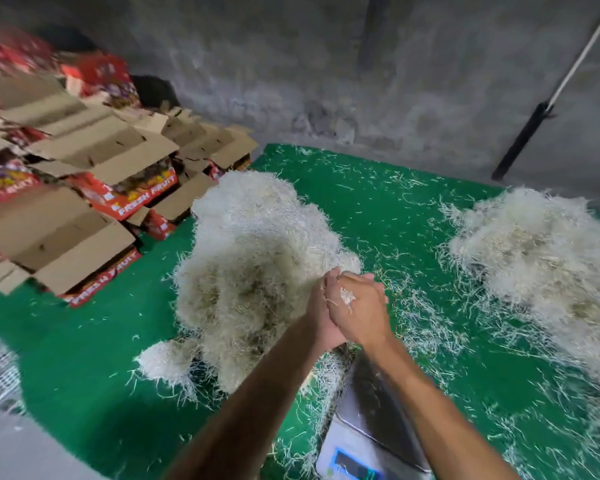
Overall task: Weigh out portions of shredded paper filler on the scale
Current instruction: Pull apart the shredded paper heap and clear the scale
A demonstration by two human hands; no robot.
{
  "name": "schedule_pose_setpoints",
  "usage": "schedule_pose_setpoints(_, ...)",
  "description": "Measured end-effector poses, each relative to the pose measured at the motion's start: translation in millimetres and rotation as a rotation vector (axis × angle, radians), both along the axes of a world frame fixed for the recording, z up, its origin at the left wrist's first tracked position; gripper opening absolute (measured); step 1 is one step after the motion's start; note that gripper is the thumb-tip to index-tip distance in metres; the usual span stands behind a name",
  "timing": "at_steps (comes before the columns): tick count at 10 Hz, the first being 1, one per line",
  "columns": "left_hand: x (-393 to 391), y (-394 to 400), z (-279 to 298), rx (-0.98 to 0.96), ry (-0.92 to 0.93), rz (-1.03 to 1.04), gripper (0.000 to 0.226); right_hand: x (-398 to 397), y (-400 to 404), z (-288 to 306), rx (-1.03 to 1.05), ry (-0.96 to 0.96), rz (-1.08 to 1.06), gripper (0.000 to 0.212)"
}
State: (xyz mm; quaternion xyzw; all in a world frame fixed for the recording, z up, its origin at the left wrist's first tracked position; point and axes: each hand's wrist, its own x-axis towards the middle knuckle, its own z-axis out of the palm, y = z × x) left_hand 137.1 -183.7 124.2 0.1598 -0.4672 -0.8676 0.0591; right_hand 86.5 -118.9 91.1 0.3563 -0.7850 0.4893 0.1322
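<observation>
While my left hand [321, 317] and right hand [357, 306] press flat together, fingers straight, gripping nothing (a few shreds cling) | big filler heap [253, 265] seems to sit on the scale [368, 427], display partly hidden | next: read weight, trim or add from second pile [541, 244].

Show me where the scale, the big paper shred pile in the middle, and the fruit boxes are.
scale [371, 407]: head view, bare metal platform.
middle shred pile [253, 244]: head view, upper middle.
fruit boxes [132, 199]: head view, red printed side.
</observation>
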Motion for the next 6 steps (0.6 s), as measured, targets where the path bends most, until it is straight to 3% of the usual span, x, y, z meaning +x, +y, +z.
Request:
schedule_pose_setpoints(1,-7,-35,16,-0.041,-0.035,-0.075,0.024,-18,-36,19,0.063,-0.082,-0.012,0.045)
schedule_pose_setpoints(2,-7,-75,23,-0.148,-0.06,0.09,0.039,-24,-72,34,0.237,-0.104,0.017,0.02)
schedule_pose_setpoints(3,-23,-123,37,-0.348,-0.028,0.247,0.03,-30,-97,46,0.335,0.098,0.101,0.042)
schedule_pose_setpoints(4,-52,-188,61,-0.428,-0.23,0.583,0.06,-41,-103,48,0.29,-0.035,0.131,0.05)
schedule_pose_setpoints(5,-79,-233,88,-0.475,-0.283,0.505,0.09,-49,-91,31,0.38,0.038,0.099,0.044)
schedule_pose_setpoints(6,-86,-247,74,-0.54,-0.413,0.302,0.098,-52,-71,5,0.523,0.081,0.128,0.045)
